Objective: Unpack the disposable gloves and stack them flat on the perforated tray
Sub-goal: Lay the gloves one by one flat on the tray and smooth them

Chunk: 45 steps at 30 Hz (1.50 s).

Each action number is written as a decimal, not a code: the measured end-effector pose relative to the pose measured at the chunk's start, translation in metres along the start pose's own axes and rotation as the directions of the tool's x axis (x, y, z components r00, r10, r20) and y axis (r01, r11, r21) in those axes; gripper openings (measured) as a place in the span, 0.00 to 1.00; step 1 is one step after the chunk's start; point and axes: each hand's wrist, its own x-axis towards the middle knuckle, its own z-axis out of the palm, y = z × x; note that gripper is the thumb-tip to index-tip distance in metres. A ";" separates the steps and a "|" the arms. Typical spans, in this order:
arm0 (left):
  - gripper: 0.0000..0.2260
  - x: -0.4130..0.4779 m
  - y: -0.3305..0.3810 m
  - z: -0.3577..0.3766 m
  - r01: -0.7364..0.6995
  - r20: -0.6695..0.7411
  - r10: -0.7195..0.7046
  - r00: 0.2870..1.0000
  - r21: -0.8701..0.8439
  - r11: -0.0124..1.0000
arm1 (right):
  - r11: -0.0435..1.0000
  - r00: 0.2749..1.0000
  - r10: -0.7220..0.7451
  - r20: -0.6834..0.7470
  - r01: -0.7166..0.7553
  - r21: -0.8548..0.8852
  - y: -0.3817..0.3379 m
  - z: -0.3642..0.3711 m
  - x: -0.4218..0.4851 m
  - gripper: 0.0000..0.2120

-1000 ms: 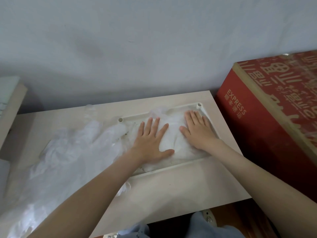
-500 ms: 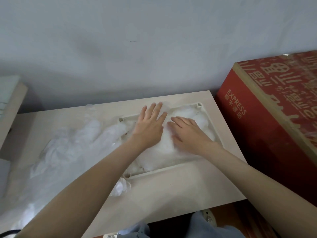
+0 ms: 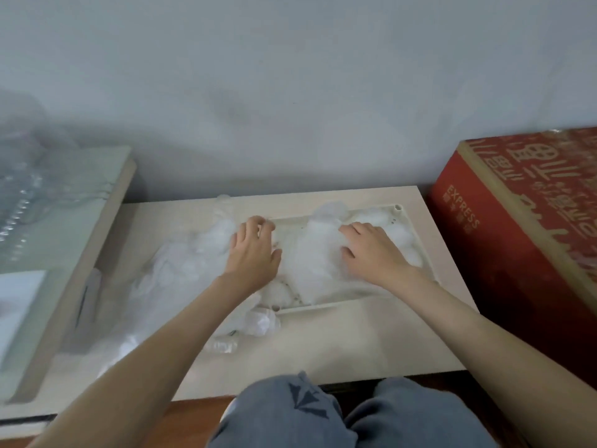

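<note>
On the pale wood-grain counter (image 3: pixel 339 344), left of the tray, lies a loose heap of thin, crinkled, translucent white plastic gloves (image 3: pixel 181 270). The left hand (image 3: pixel 255 253) sits at the heap's right edge with fingers curled; whether they pinch film cannot be told. The cream rectangular plastic tray (image 3: pixel 323 306), with round corner posts, carries a flattened white stack of gloves (image 3: pixel 307 263) that hides most of its floor. The right hand (image 3: pixel 371 250) rests palm down on that stack, fingers loosely bent, gripping nothing. A red printed cardboard box (image 3: pixel 517 253) stands at the right, cut off by the frame.

Dim, flat light; whole frame soft w/ motion blur, wide-angle bend at edges, no glare.
</note>
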 end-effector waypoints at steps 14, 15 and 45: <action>0.26 -0.094 -0.106 -0.033 0.389 0.392 -0.387 0.835 0.076 0.918 | 0.963 0.942 -0.204 0.267 0.143 0.230 -0.109 -0.023 0.002 0.18; 0.23 -0.096 -0.109 -0.032 0.389 0.372 -0.384 0.845 0.067 0.919 | 0.964 0.938 -0.210 0.277 0.152 0.218 -0.114 -0.022 0.003 0.17; 0.19 -0.021 0.020 -0.092 0.431 0.405 0.153 0.901 -0.870 -0.238 | -0.454 0.942 -0.283 0.180 -0.297 0.840 -0.081 -0.045 -0.001 0.36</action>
